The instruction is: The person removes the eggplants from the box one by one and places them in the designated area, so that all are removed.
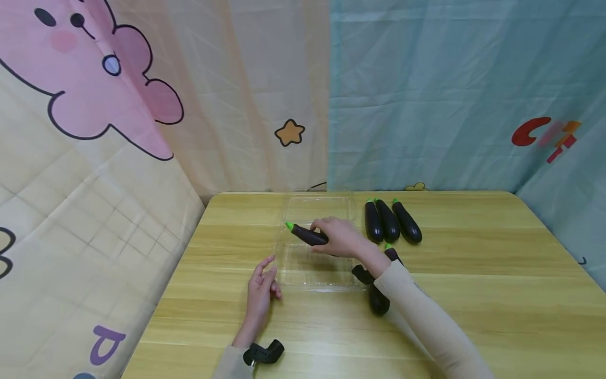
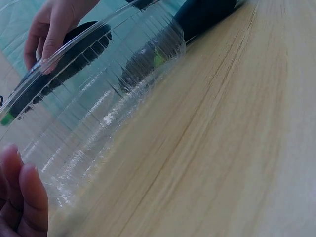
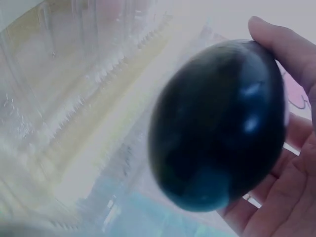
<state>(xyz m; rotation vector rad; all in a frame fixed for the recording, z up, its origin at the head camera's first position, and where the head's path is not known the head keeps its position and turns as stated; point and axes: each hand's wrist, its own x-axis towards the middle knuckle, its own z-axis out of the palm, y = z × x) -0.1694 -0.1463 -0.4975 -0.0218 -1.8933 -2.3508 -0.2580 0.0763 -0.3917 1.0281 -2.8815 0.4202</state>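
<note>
My right hand (image 1: 338, 237) grips a dark purple eggplant (image 1: 307, 235) by its thick end, above a clear plastic box (image 1: 317, 289). Its bright green tip points left, and in the right wrist view the rounded end of the eggplant (image 3: 217, 128) faces the camera. The box's hinged lid (image 1: 318, 199) lies folded back toward the curtain. Beside the box's front left side is my left hand (image 1: 262, 292), fingers loosely bent and holding nothing. In the left wrist view, the box's clear wall (image 2: 98, 108) stands between that hand and the held eggplant.
Behind and right of the box, three eggplants (image 1: 388, 221) lie side by side. Another eggplant (image 1: 379, 301) lies right of the box, partly hidden under my right forearm. The wooden table (image 1: 473, 316) reaches back to hanging curtains (image 1: 426, 105).
</note>
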